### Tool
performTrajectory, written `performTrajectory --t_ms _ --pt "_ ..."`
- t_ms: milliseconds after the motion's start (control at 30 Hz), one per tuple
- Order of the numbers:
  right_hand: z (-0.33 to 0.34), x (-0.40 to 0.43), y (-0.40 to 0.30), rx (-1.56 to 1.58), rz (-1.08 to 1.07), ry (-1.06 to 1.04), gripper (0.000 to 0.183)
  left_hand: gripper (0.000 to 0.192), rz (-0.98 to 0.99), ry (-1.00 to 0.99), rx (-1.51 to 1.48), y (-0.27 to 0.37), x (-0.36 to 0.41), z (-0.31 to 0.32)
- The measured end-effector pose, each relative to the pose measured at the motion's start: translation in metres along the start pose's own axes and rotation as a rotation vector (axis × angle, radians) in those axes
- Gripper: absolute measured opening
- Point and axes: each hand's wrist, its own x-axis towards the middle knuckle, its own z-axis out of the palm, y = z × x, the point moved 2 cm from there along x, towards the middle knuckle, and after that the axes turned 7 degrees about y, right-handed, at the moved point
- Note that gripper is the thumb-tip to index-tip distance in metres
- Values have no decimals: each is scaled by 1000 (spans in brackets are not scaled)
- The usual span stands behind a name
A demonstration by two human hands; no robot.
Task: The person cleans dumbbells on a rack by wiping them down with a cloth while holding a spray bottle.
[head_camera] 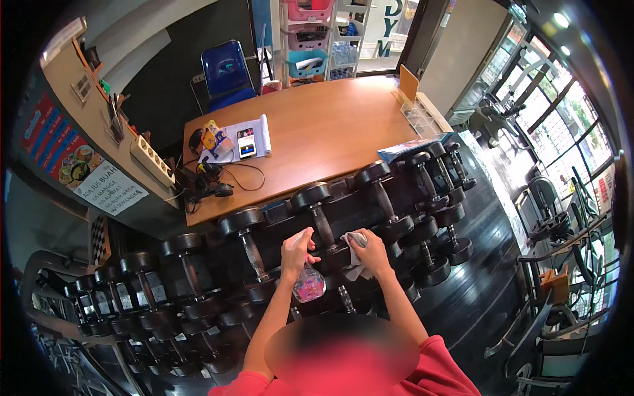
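My left hand (296, 255) is wrapped around the neck of a clear spray bottle (309, 284) with a pink and blue label. In my right hand (369, 250) is a bunched pale cloth (355, 252), its lower end hanging beside the near head of a dumbbell. That black dumbbell with a metal handle (323, 225) lies on the upper tier of the rack, between my two hands. Another dumbbell (252, 255) rests to the left, and a further one (386, 200) to the right.
Rows of dumbbells (144, 287) extend left on the rack. Behind it stands a wooden desk (327, 128) with a phone (246, 143), papers, cables and a clear divided holder (421, 119). A blue chair (228, 74) is beyond the desk. Exercise machines (545, 198) stand at the right.
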Motion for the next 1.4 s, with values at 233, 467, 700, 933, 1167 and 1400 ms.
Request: performTrajectory --t_ms 233,467,700,933,1167,1400 --pt "6 -12 -3 63 -9 152 22 45 -27 22 29 -4 13 2" --pt "-6 11 -25 103 -76 -24 19 41 -12 -45 -15 -16 10 -11" --pt "24 67 -57 178 -355 -94 37 43 -92 -166 -77 -22 8 -18" --pt "25 56 -34 54 -472 -385 37 44 -88 -119 -43 -26 6 -18" --pt "26 66 -45 -158 -649 -493 33 37 -114 -114 68 -30 8 -16" --pt "60 71 -60 -202 -542 -48 25 29 -114 -62 -78 -27 10 -13"
